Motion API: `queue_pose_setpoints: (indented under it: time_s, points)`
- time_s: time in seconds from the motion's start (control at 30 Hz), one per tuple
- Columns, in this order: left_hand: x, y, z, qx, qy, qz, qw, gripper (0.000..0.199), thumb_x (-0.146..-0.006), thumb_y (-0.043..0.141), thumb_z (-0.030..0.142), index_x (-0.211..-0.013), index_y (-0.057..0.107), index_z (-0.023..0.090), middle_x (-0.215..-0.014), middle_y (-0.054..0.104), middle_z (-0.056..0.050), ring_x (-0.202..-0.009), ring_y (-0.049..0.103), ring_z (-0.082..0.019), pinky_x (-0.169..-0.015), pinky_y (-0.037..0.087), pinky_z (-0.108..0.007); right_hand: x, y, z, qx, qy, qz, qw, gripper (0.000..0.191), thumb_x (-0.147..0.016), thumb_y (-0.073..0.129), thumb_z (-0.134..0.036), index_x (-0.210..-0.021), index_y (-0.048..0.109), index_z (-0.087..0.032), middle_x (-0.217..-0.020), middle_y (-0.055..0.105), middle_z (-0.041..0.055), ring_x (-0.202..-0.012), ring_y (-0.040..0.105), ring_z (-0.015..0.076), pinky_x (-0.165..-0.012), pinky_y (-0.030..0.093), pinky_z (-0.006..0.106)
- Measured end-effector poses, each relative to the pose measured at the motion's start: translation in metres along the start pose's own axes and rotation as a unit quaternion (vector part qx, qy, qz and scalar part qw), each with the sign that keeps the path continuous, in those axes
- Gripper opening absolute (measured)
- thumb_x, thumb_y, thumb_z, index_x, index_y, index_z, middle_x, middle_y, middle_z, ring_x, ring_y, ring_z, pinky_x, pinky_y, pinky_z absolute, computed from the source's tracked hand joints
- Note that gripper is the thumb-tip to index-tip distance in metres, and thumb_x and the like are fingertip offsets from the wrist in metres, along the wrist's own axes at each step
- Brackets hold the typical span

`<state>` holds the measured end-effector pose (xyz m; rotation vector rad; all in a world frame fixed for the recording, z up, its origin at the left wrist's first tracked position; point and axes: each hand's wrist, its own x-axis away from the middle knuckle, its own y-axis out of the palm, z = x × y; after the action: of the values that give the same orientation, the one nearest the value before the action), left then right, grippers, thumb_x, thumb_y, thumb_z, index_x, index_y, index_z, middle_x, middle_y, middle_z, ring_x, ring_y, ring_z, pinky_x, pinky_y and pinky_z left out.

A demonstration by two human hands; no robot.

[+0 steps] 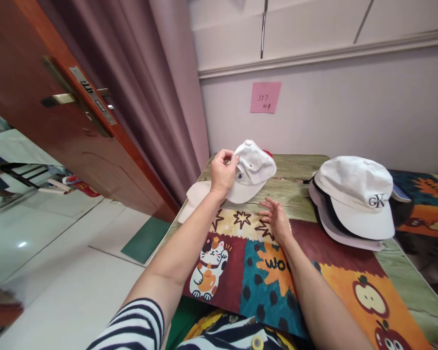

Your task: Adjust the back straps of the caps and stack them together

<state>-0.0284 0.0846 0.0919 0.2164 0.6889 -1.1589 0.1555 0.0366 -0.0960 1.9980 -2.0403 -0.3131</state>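
Note:
In the head view, my left hand (223, 171) pinches the edge of a white baseball cap (254, 167) with a small dark emblem on its front. The cap is tilted, its brim pointing toward me, over the far part of the table. Under my left wrist lies another pale, cap-like piece (196, 195), partly hidden by the arm. My right hand (277, 218) is just below and right of the cap, apart from it, fingers spread and holding nothing. A bit of red shows behind the cap.
A stack of caps, topped by a white cap (354, 187) with dark letters, stands at the right on the wood-patterned table (302, 167). A colourful printed mat (237, 272) lies before me. A brown door (131, 160) and curtain (168, 73) border the left. A pink note (265, 97) hangs on the wall.

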Motion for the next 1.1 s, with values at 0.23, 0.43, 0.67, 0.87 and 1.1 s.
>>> queue_pose_setpoints:
  time_s: [0.23, 0.43, 0.67, 0.87, 1.1]
  points:
    - [0.111, -0.002, -0.043, -0.048, 0.012, -0.102, 0.994, 0.014, -0.084, 0.064, 0.022, -0.075, 0.054, 0.022, -0.112, 0.066, -0.012, -0.112, 0.062, -0.025, -0.098, 0.049, -0.039, -0.012, -0.018, -0.010, -0.036, -0.065, 0.070, 0.995, 0.072, -0.092, 0.033, -0.076, -0.142, 0.047, -0.025, -0.148, 0.055, 0.0117, -0.134, 0.055, 0.0221, -0.106, 0.046, 0.038]
    - [0.168, -0.023, -0.051, -0.063, -0.044, -0.170, 0.983, 0.007, -0.077, 0.067, 0.021, -0.077, 0.062, 0.025, -0.115, 0.067, -0.012, -0.115, 0.059, -0.031, -0.105, 0.042, -0.044, -0.004, -0.016, -0.025, 0.054, -0.203, 0.089, 0.974, 0.057, -0.087, 0.060, -0.057, -0.131, 0.058, -0.020, -0.136, 0.064, 0.0112, -0.125, 0.060, 0.0251, -0.105, 0.046, 0.038]
    - [0.184, -0.042, -0.034, -0.050, -0.051, -0.212, 0.975, 0.004, -0.076, 0.069, 0.024, -0.079, 0.068, 0.026, -0.093, 0.069, -0.009, -0.096, 0.062, -0.029, -0.099, 0.042, -0.043, 0.021, -0.022, -0.049, 0.171, -0.203, 0.022, 0.964, 0.024, -0.083, 0.060, -0.037, -0.093, 0.075, -0.021, -0.092, 0.076, 0.0062, -0.089, 0.070, 0.0251, -0.083, 0.053, 0.035]
    - [0.145, -0.028, -0.028, -0.178, -0.036, -0.134, 0.974, 0.016, -0.087, 0.057, 0.023, -0.101, 0.064, 0.023, -0.104, 0.068, -0.010, -0.101, 0.063, -0.025, -0.093, 0.046, -0.037, 0.033, -0.017, -0.075, 0.299, -0.199, 0.082, 0.930, 0.041, -0.093, 0.052, -0.054, -0.088, 0.076, -0.021, -0.082, 0.076, 0.0061, -0.076, 0.070, 0.0227, -0.073, 0.050, 0.031]
    - [0.114, 0.003, -0.037, -0.372, -0.176, -0.223, 0.884, 0.031, -0.085, 0.063, 0.046, -0.095, 0.068, 0.017, -0.095, 0.073, -0.018, -0.098, 0.066, -0.034, -0.085, 0.045, -0.042, 0.008, 0.014, -0.106, 0.584, -0.141, 0.053, 0.798, 0.043, -0.083, 0.062, -0.065, -0.080, 0.076, -0.024, -0.071, 0.074, 0.0093, -0.072, 0.069, 0.0258, -0.067, 0.044, 0.033]
